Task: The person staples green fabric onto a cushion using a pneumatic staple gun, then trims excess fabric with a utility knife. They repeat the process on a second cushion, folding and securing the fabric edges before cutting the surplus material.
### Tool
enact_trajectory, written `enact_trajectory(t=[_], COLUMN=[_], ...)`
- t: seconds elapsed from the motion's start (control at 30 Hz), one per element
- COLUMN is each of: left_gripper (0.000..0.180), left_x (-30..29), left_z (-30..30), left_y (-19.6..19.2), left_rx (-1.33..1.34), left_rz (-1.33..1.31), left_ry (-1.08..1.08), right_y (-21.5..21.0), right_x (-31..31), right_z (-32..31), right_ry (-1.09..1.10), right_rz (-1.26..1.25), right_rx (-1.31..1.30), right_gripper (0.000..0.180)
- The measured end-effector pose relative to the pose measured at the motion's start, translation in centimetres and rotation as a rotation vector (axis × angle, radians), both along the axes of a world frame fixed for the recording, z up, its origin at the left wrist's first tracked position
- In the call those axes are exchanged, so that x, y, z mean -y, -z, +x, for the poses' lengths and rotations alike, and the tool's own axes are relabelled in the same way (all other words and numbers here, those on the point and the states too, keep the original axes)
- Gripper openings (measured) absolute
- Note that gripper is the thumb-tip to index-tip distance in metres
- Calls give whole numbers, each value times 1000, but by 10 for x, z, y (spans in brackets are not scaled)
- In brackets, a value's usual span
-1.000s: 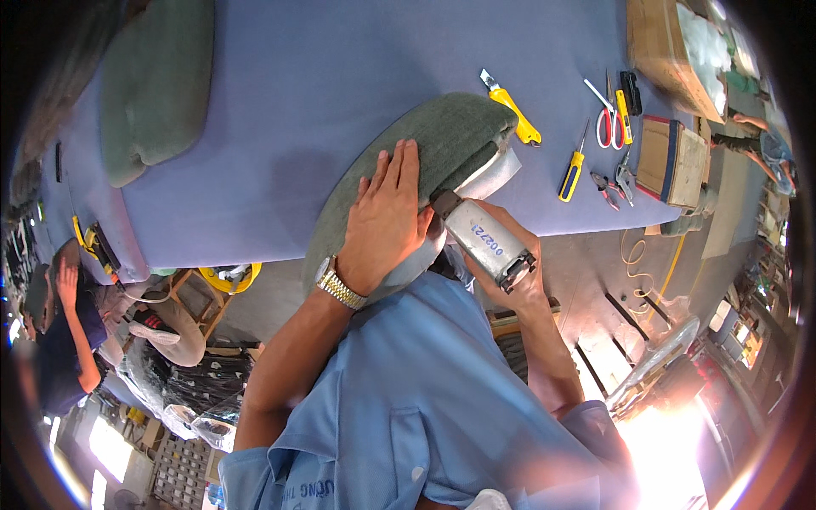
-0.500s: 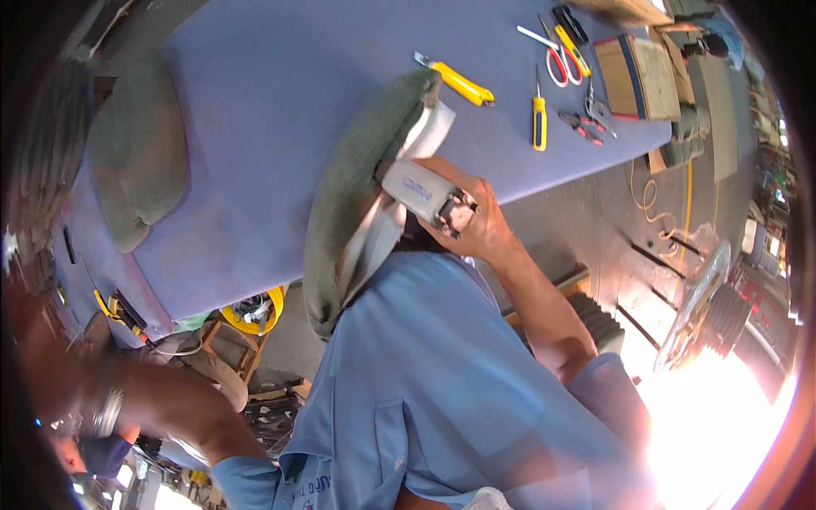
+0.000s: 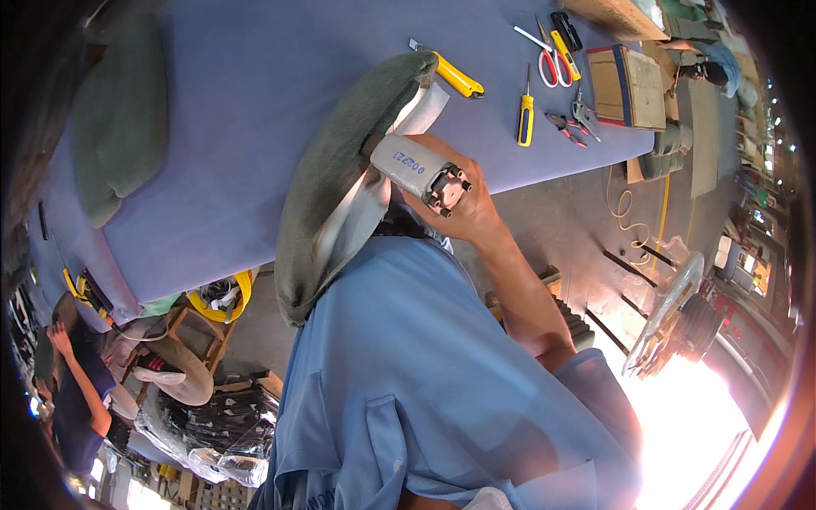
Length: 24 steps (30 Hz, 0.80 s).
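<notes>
My right hand (image 3: 472,204) is wrapped round a grey tool (image 3: 412,167) that looks like a staple gun, with several screws at its back end. Its front end meets the inner edge of a curved dark green padded cushion (image 3: 336,161). White lining (image 3: 361,217) shows along that edge. The cushion stands tilted between the blue-covered table and my blue shirt, its lower end against the shirt. How the tool's tip touches it is hidden. My left hand is out of the picture.
On the table (image 3: 229,110) lie a yellow utility knife (image 3: 459,76), red-handled scissors (image 3: 557,68), a yellow screwdriver (image 3: 526,121), pliers (image 3: 568,129) and a cardboard box (image 3: 625,85). Another green cushion (image 3: 123,119) lies at left. A yellow-rimmed bucket (image 3: 225,297) stands below. A co-worker (image 3: 81,399) sits at lower left.
My left arm, blurred at the lower left before, has gone out of view. The whole scene has shifted slightly left and up. My right hand keeps its hold on the grey tool against the cushion.
</notes>
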<state>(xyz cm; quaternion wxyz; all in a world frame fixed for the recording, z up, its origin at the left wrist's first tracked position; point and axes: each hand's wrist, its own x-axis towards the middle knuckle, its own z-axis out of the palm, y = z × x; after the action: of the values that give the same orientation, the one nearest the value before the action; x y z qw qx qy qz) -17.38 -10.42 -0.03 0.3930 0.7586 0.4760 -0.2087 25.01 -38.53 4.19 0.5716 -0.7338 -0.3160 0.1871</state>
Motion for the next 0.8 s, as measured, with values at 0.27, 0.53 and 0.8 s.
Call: enact_trajectory(t=[0.27,0.53,0.8], left_gripper=[76,75,75], left_x=[-11,-55,-124], left_z=[8,25,39], left_y=[-1,-43,-214], left_rx=[24,175,685], left_rz=[16,199,851], left_ry=[-4,-23,-160], right_y=[2,4,-4], right_x=[3,7,31], right_z=[6,5,-7], right_ry=[-55,-17,63], right_rz=[-28,2,-253], right_rx=[33,-12,-321], right_gripper=[62,62,56])
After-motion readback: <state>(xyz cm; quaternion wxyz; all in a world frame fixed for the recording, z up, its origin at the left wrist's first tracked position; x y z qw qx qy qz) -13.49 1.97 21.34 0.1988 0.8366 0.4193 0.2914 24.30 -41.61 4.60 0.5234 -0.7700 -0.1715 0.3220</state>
